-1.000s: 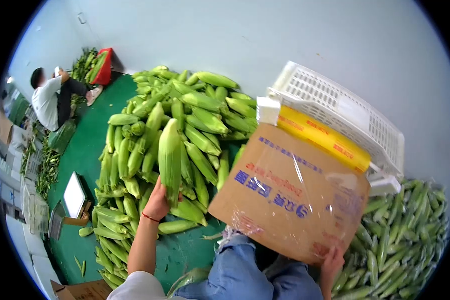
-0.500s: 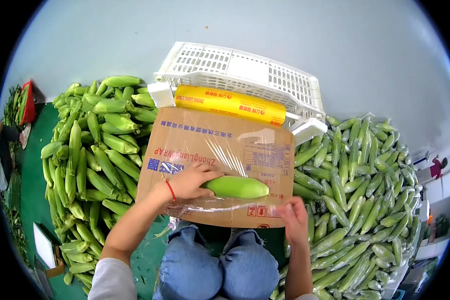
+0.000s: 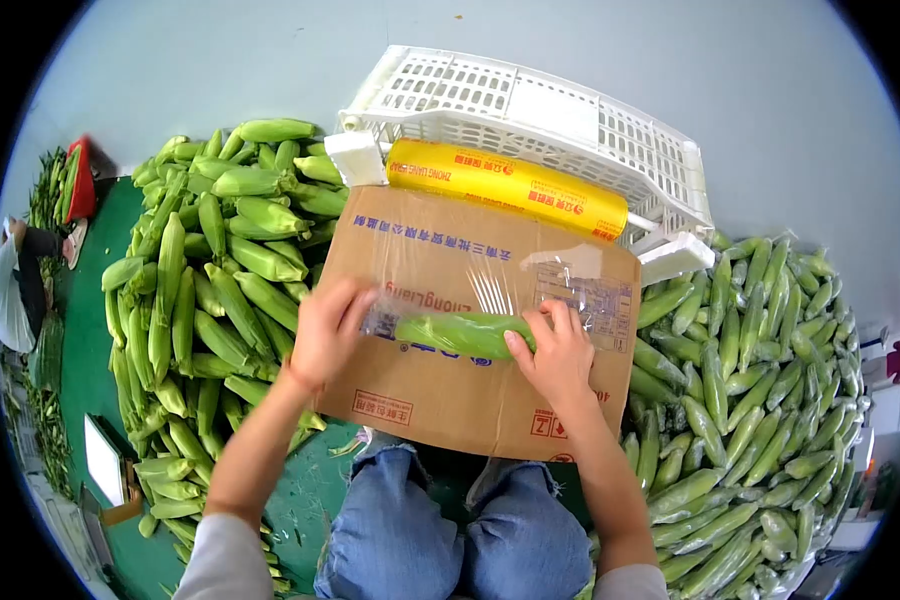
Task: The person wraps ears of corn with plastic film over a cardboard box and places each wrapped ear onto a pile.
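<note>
Corn ear (image 3: 460, 333) sits in clear film (image 3: 381, 321) on cardboard (image 3: 460, 415), bare board toward near edge, right hand (image 3: 558, 355) fingers closed round its right end, left hand (image 3: 325, 335) fingers curled, blurred, hold unclear.

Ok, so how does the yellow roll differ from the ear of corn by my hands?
Colour: the yellow roll has red print on it; the ear of corn is green. Length: the yellow roll is clearly longer than the ear of corn. Place: the yellow roll sits between white blocks; the ear of corn lies over the cardboard, touched by your right hand. Both are long and rounded.
</note>
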`<state>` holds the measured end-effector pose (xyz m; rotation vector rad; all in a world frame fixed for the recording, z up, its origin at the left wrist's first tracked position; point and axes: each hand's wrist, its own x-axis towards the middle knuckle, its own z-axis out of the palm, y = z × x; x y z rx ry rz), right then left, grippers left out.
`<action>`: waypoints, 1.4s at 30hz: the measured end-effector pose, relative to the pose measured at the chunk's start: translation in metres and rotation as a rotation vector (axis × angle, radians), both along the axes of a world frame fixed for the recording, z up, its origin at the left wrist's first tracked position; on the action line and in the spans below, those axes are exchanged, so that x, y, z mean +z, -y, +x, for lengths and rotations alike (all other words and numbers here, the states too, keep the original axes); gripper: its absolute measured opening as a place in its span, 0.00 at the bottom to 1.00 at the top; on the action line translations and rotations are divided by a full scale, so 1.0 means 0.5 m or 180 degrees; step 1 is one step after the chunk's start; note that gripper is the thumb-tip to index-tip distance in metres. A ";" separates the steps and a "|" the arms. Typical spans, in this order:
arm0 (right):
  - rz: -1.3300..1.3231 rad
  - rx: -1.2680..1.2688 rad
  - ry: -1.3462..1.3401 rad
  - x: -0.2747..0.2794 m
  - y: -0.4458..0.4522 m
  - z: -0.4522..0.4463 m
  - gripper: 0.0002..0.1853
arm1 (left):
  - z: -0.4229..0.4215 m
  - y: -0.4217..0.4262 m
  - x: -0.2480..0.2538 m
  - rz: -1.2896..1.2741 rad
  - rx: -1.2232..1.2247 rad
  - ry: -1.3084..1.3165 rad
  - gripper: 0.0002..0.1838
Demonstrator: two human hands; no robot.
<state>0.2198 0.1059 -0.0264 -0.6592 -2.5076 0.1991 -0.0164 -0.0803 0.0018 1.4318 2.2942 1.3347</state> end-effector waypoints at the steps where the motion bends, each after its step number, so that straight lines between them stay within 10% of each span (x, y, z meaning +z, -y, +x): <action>1: 0.0048 0.0084 -0.0001 0.003 -0.003 -0.001 0.17 | -0.026 -0.066 0.019 0.0242 -0.0160 -0.0570 0.05; 8: -0.0322 -0.0024 0.0542 0.003 -0.015 0.000 0.18 | 0.087 -0.263 -0.024 -0.2197 -0.1558 -0.1525 0.11; 15: -0.2063 0.0217 0.2004 0.069 0.049 0.023 0.25 | 0.213 -0.021 0.002 -0.1083 -0.1199 -0.1470 0.30; 18: 0.0041 0.0904 0.0463 0.070 0.031 0.014 0.26 | 0.158 -0.117 -0.046 -0.1049 -0.0574 -0.1472 0.30; 22: 0.0395 0.0899 0.0648 0.031 -0.018 -0.023 0.32 | 0.071 -0.243 -0.030 -0.1481 -0.0452 -0.0877 0.16; 23: 0.0434 0.0765 0.0889 0.026 -0.021 -0.029 0.35 | 0.089 -0.219 -0.052 -0.0435 -0.1043 -0.1569 0.10; 28: -0.0448 0.1296 0.1750 0.073 0.020 0.004 0.35 | 0.190 -0.025 -0.016 -0.0804 -0.1255 -0.1215 0.33; 35: 0.0841 0.1224 0.0524 0.053 -0.025 -0.063 0.32 | -0.003 -0.267 -0.068 -0.1390 -0.1327 -0.1388 0.41; 42: -0.0697 0.1807 0.2052 0.080 0.009 -0.031 0.31 | -0.011 -0.346 -0.061 -0.2652 -0.1653 -0.1710 0.49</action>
